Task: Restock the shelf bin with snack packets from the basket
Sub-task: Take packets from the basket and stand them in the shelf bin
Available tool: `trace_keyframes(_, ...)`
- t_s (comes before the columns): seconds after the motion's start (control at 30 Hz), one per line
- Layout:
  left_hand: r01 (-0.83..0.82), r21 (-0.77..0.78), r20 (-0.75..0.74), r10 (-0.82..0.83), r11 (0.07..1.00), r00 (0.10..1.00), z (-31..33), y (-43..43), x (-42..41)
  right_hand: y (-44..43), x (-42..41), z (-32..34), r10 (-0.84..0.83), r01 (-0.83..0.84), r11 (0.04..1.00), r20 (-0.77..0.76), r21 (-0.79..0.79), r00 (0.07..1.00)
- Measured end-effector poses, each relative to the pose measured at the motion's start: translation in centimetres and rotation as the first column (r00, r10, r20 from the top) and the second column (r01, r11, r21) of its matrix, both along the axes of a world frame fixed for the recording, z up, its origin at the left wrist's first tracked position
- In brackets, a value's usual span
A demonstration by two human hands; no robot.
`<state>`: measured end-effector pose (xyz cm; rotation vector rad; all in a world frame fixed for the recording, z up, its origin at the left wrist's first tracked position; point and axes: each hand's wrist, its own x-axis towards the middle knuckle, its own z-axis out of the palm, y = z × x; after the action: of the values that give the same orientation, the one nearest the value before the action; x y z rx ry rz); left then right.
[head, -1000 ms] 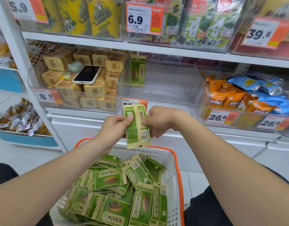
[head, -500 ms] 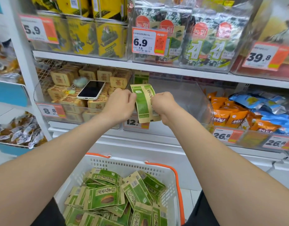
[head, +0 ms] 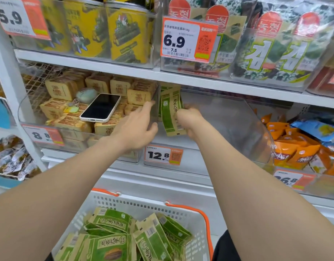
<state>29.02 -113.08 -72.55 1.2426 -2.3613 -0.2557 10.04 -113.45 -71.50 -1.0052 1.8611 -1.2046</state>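
At ten o'clock in the view, a phone is seen lying on stacked tan packets in the neighbouring clear bin. At four o'clock from it, the left hand is held with fingers straight and spread, nothing being grasped. Its fingertips are near the see-through wall between the two bins, though contact cannot be told. At three o'clock from that hand, a green snack packet is held upright at the left end of the shelf bin, close to that wall. Its right edge is gripped by the right hand, whose fingers are curled round it. A second green packet is partly seen behind, at twelve o'clock. A 12.8 price tag is fixed below, on the bin's front. Orange packets are piled at three o'clock. At six o'clock in the view, the basket is found with many green packets heaped inside.
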Motion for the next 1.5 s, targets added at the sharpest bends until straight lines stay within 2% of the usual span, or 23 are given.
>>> trace_keyframes(0.27, -0.04, -0.108, -0.02, 0.038, 0.993, 0.999, -0.6, -0.4, -0.5, -5.5, -0.1, -1.6, -0.013, 0.051, 0.993, -0.323, 0.108, 0.946)
trace_keyframes(0.4, -0.043, -0.14, -0.029, 0.039, 0.989, 0.999, -0.9, -0.5, -0.7, -5.8, 0.2, -2.3, 0.095, -0.051, 0.991, -0.393, 0.122, 0.915)
trace_keyframes(0.57, -0.051, -0.144, -0.039, 0.046, 0.988, 0.998, -0.8, -0.3, -0.7, -6.3, 0.6, -2.8, 0.18, -0.13, 0.978, -0.338, 0.165, 0.924)
trace_keyframes(0.67, -0.037, -0.138, -0.039, 0.031, 0.99, 0.999, -0.7, -0.2, -0.6, -6.1, 0.2, -2.8, 0.14, -0.116, 0.989, -0.311, 0.095, 0.94)
trace_keyframes(0.77, -0.024, -0.129, -0.035, 0.02, 0.991, 0.999, -0.6, -0.3, -0.5, -5.5, -0.7, -2.7, 0.061, -0.053, 0.998, -0.215, 0.047, 0.975)
trace_keyframes(0.97, -0.027, -0.136, -0.034, 0.022, 0.99, 0.999, -0.7, -0.3, -0.6, -4.0, -1.5, -2.8, 0.224, -0.222, 0.975, -0.067, 0.029, 0.972)
trace_keyframes(1.1, -0.024, -0.13, -0.039, 0.019, 0.991, 0.999, -0.7, -0.2, -0.5, -3.4, -1.4, -2.5, 0.238, -0.239, 0.97, -0.017, -0.052, 0.971)
trace_keyframes(1.27, -0.036, -0.124, -0.033, 0.032, 0.992, 0.999, -0.7, -0.3, -0.5, -3.2, -0.9, -2.2, 0.227, -0.227, 0.974, -0.012, -0.004, 0.974)
trace_keyframes(1.37, -0.048, -0.128, -0.024, 0.046, 0.991, 0.999, -0.7, -0.3, -0.6, -3.3, -0.4, -1.9, 0.149, -0.151, 0.988, 0.051, 0.039, 0.988)
trace_keyframes(1.5, -0.044, -0.126, -0.027, 0.041, 0.991, 0.999, -0.8, -0.3, -0.6, -2.5, -0.3, -1.2, 0.186, -0.183, 0.982, -0.045, 0.054, 0.982)
